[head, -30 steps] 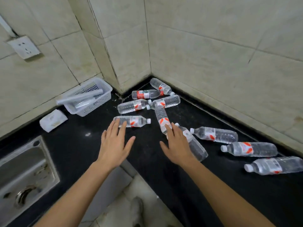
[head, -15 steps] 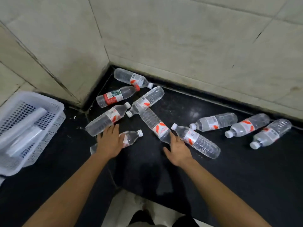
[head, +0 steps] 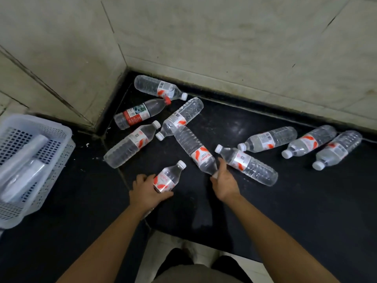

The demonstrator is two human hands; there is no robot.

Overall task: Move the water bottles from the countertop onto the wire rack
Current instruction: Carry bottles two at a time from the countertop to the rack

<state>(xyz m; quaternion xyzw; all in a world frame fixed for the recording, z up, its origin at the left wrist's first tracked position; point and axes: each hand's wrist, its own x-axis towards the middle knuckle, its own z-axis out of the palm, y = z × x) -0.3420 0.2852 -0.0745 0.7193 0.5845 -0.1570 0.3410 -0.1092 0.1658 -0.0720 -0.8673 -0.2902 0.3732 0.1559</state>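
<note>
Barely begun, by my reading: all ten water bottles (head: pixel 267 138) are on the dark desk (head: pixel 285 201), to the right of the white basket (head: pixel 59 164). The wire rack is out of view, so none can be counted as moved. Closest to the basket's right side, the left hand (head: pixel 145 190) wraps its fingers round a short bottle (head: pixel 168 178), thumb under the label. Farther right of the basket, the right hand (head: pixel 225 184) meets the neck end of a long bottle (head: pixel 193 150). Its thumb lies alongside, but whether the fingers have closed I cannot tell. Half a second ago the left hand lay flat on that short bottle, and the right hand was open beside the long one.
</note>
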